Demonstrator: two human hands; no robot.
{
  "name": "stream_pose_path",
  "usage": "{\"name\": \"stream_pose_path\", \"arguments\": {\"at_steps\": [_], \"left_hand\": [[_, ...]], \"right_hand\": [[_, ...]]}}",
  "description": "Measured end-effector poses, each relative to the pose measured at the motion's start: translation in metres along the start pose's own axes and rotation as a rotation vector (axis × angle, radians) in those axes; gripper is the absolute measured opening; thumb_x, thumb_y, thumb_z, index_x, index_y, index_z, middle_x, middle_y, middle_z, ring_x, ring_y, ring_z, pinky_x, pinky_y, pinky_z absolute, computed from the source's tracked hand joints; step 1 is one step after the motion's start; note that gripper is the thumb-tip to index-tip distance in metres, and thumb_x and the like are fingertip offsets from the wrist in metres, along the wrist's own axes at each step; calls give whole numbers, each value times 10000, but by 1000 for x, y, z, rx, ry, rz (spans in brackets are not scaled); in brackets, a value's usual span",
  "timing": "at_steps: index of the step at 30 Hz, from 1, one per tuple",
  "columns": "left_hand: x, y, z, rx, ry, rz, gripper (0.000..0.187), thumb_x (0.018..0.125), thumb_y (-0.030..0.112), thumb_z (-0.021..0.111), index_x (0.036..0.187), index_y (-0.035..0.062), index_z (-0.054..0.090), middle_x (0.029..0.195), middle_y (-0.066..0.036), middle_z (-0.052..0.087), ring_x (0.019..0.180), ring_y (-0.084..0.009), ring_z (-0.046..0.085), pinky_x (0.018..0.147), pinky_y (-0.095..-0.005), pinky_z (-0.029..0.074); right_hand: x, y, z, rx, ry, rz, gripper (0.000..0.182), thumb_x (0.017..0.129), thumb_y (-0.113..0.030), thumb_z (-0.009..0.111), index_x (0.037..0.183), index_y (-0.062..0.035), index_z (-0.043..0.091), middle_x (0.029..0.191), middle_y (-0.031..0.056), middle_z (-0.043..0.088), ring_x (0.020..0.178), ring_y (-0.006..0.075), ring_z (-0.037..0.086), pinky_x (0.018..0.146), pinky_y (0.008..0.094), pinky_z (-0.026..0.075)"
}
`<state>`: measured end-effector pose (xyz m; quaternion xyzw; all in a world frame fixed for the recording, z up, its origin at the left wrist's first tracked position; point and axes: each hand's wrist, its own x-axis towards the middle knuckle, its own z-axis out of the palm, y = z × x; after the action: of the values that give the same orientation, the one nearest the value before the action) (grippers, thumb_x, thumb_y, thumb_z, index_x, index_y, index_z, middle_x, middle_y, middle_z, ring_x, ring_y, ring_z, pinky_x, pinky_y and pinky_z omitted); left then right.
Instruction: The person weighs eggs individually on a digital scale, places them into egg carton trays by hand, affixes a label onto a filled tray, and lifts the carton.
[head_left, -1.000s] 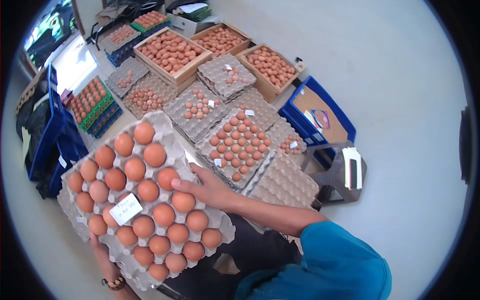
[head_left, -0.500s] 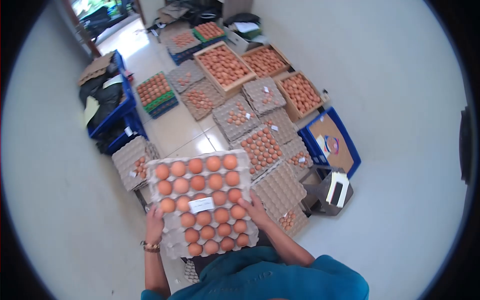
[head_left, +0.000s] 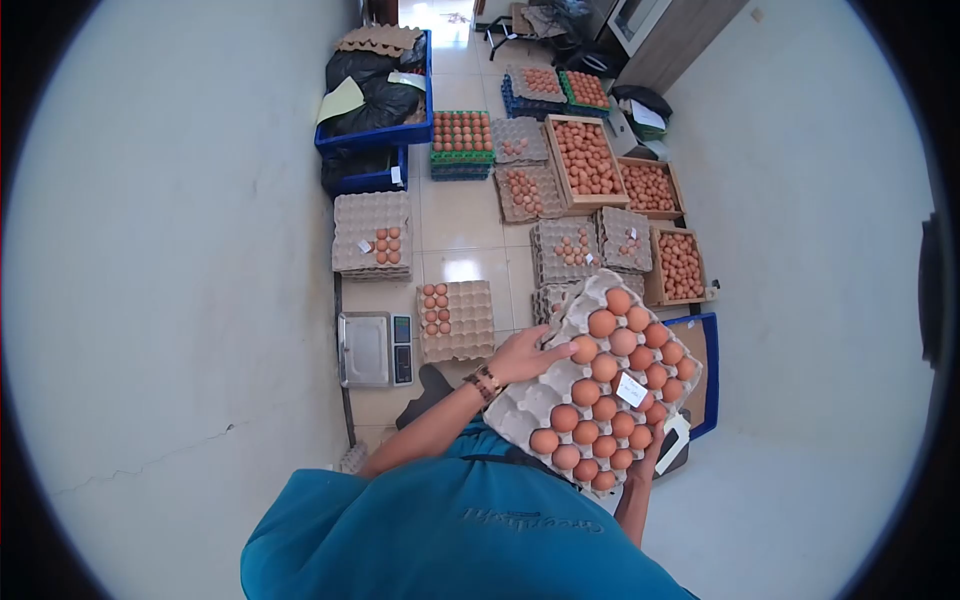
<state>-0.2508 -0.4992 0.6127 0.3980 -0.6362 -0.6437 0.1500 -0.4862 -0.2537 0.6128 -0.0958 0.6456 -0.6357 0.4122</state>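
Note:
A grey cardboard tray of brown eggs (head_left: 622, 342) is held tilted in front of my body, with a white paper label (head_left: 631, 390) on the eggs. My left hand (head_left: 527, 354) grips the tray's left edge, thumb near an egg. At the lower right edge my right hand (head_left: 648, 460) clasps the tray, its fingers partly hidden beneath. Some cups on the tray's lower left side hold no eggs. To the left of my left hand lies a tray with several eggs (head_left: 468, 318) on the floor.
A scale (head_left: 366, 349) stands by the left wall. Behind it are an egg tray stack (head_left: 370, 215) and a blue crate with black bags (head_left: 428, 90). Wooden boxes of eggs (head_left: 617, 190) and further tray stacks stand ahead and right. A blue bin (head_left: 711, 375) is at the right.
The view has turned left. The held tray now appears farther right and rotated, still in both hands. The scale and the floor tray beside it have come into view.

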Motion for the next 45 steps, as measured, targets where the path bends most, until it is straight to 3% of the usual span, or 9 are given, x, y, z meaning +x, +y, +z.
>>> {"name": "stream_pose_path", "arguments": {"at_steps": [4, 12, 17, 20, 24, 33, 36, 41, 45], "left_hand": [[20, 3, 5, 8, -59, 87, 862, 837, 675, 605, 1252, -79, 563, 786, -163, 655, 831, -198, 669, 759, -350, 516], [61, -16, 17, 27, -131, 128, 711, 852, 642, 608, 1172, 7, 631, 928, -166, 692, 884, -212, 661, 811, -352, 508], [82, -36, 37, -41, -113, 254, 808, 853, 632, 616, 1312, -29, 546, 1090, -219, 667, 1022, -246, 644, 924, -346, 482], [91, -47, 51, 92, -41, 90, 892, 851, 622, 629, 1364, -89, 463, 1220, -269, 609, 1136, -290, 606, 980, -349, 459], [113, -92, 87, 65, 87, 182, 946, 840, 626, 645, 1362, -133, 428, 1316, -319, 534, 1245, -346, 539, 1025, -368, 437], [147, -135, 123, -11, 230, 336, 666, 887, 509, 667, 1228, -53, 563, 1043, -170, 661, 936, -166, 603, 831, -322, 497], [152, -135, 127, -35, 229, 428, 674, 887, 505, 668, 1236, -61, 556, 1057, -175, 661, 948, -177, 609, 841, -322, 496], [143, -126, 124, -29, 193, 313, 750, 866, 542, 671, 1283, -66, 529, 1135, -203, 644, 1046, -242, 608, 913, -347, 476], [140, -125, 131, 2, 235, 261, 843, 860, 561, 662, 1338, -106, 468, 1270, -269, 579, 1203, -314, 558, 1017, -367, 431]], "right_hand": [[-15, 0, -3, 7, 54, -64, 719, 941, -592, 487, 1436, -79, 394, 1388, 108, 489, 1257, 251, 505, 1035, 410, 431], [-6, 17, -2, -62, 229, -112, 701, 948, -621, 446, 1424, -107, 431, 1375, 72, 495, 1277, 217, 469, 1040, 382, 399], [43, 45, -32, -49, 194, -103, 709, 936, -629, 465, 1411, -104, 444, 1360, 65, 507, 1270, 213, 476, 1035, 381, 404], [78, 76, -61, 24, 112, -89, 744, 931, -620, 478, 1454, -99, 385, 1423, 82, 453, 1312, 240, 441, 1067, 423, 375], [141, 104, -98, 30, -19, -128, 770, 927, -615, 486, 1479, -96, 352, 1473, 92, 413, 1349, 261, 399, 1104, 457, 326], [208, 118, -114, -41, -67, -270, 661, 971, -563, 465, 1406, -65, 439, 1354, 77, 500, 1257, 206, 474, 1045, 389, 389], [217, 119, -116, 43, -129, -232, 679, 963, -575, 470, 1409, -64, 438, 1369, 80, 492, 1268, 208, 469, 1054, 390, 377], [223, 124, -120, 22, -31, -208, 672, 965, -558, 482, 1432, -78, 420, 1417, 75, 461, 1285, 214, 457, 1061, 389, 376], [246, 132, -124, 68, -210, -203, 707, 946, -588, 486, 1440, -90, 394, 1417, 93, 453, 1291, 248, 459, 1049, 434, 396]]}}
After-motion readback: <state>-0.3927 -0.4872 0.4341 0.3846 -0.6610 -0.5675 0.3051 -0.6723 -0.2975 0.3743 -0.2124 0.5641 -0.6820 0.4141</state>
